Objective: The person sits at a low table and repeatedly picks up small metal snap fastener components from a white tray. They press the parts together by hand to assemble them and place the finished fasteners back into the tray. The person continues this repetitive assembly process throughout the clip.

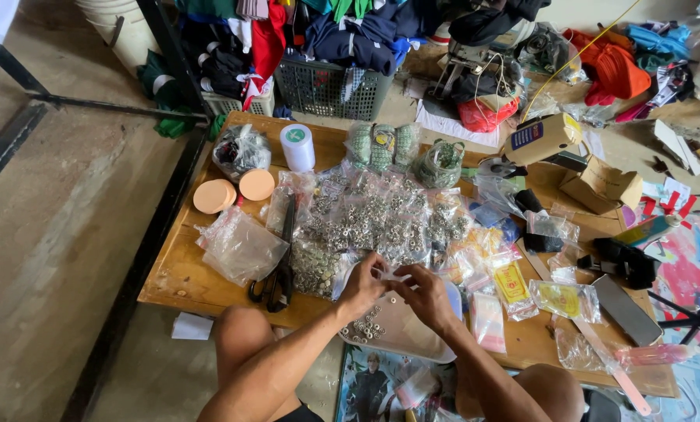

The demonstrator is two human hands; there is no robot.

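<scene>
A: A low wooden table [179, 273] on a bare concrete floor, with heaps of clothes and a dark plastic basket [330, 87] behind it.

B: Nearest, though?

A: The person's knees, then both hands over the table's near edge. The left hand [363, 286] and right hand [424, 295] are each closed in a pinch on the mouth of a small clear plastic bag [393, 324] with metal rings in its bottom.

B: How would it handle?

A: Thin, limp and slick, I'd judge, with the loose rings pulling it down. Best taken at the top rim, where the fingers sit.

B: Room to move?

A: Little. Just beyond the hands lie many bags of metal rings [369, 223], and black scissors [278, 273] lie to the left, handles near the edge. Farther back stand two peach-coloured discs [232, 191], a white roll [297, 146] and a cardboard box [600, 186]. The bag hangs at the table's edge, so spilled rings could drop to the floor.
</scene>
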